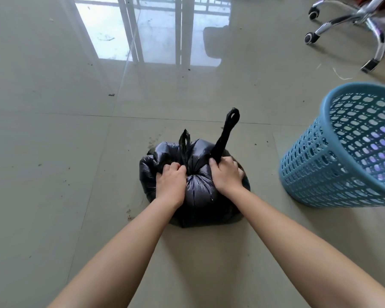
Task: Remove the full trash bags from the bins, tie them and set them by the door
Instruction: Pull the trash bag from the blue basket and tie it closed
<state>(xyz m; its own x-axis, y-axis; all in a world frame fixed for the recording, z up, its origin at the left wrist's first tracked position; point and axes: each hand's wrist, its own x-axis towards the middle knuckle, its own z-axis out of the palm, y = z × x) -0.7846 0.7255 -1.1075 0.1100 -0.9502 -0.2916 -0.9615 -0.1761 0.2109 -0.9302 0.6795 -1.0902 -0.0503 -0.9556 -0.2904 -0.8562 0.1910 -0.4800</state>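
A full black trash bag (198, 192) sits on the tiled floor in the middle of the view. My left hand (170, 182) grips the bag's gathered top on the left, beside a short twisted handle strip (184, 145) that sticks up. My right hand (226, 173) is closed around the base of the other, longer handle strip (226, 133), which stands up and ends in a loop. A blue perforated plastic bin (347, 150) stands on the floor to the right of the bag, with no bag visible in it.
The chrome wheeled base of an office chair (351, 21) is at the far right. The glossy floor (53, 130) reflects a bright doorway or window frame at the far middle. Small bits of debris lie around the bag.
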